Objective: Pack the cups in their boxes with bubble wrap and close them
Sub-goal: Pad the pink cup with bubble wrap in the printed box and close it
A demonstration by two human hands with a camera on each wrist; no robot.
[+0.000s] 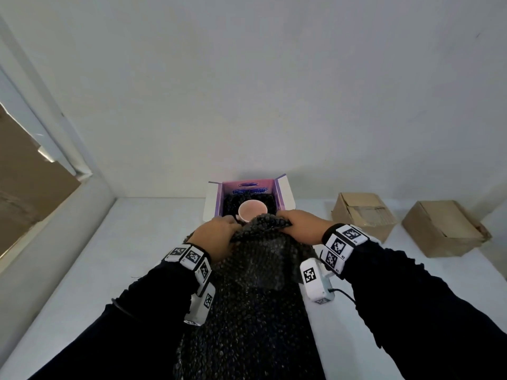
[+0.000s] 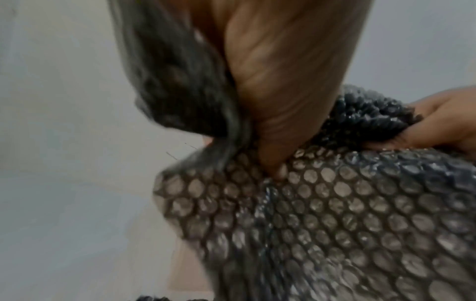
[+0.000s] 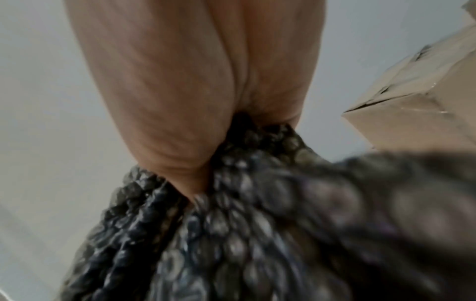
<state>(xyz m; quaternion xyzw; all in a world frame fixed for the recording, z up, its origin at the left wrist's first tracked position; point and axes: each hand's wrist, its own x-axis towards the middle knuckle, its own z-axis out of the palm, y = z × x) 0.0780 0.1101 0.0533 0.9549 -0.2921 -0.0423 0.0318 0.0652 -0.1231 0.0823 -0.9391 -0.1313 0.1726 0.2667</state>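
A long sheet of dark bubble wrap (image 1: 255, 283) runs from the table's near edge up to an open purple box (image 1: 248, 193) by the wall. A pink cup (image 1: 251, 211) stands upright in the box on more dark wrap. My left hand (image 1: 216, 237) grips the sheet's far left edge, and my right hand (image 1: 299, 224) grips its far right edge, just in front of the cup. The left wrist view shows my thumb pressed into the bubble wrap (image 2: 335, 213). The right wrist view shows my palm closed over bunched bubble wrap (image 3: 231, 213).
Two closed brown cardboard boxes (image 1: 362, 215) (image 1: 444, 227) sit on the white table (image 1: 137, 256) to the right; the nearer cardboard box (image 3: 417, 106) shows in the right wrist view. A white wall rises behind, and a window frame (image 1: 41, 138) is at the left.
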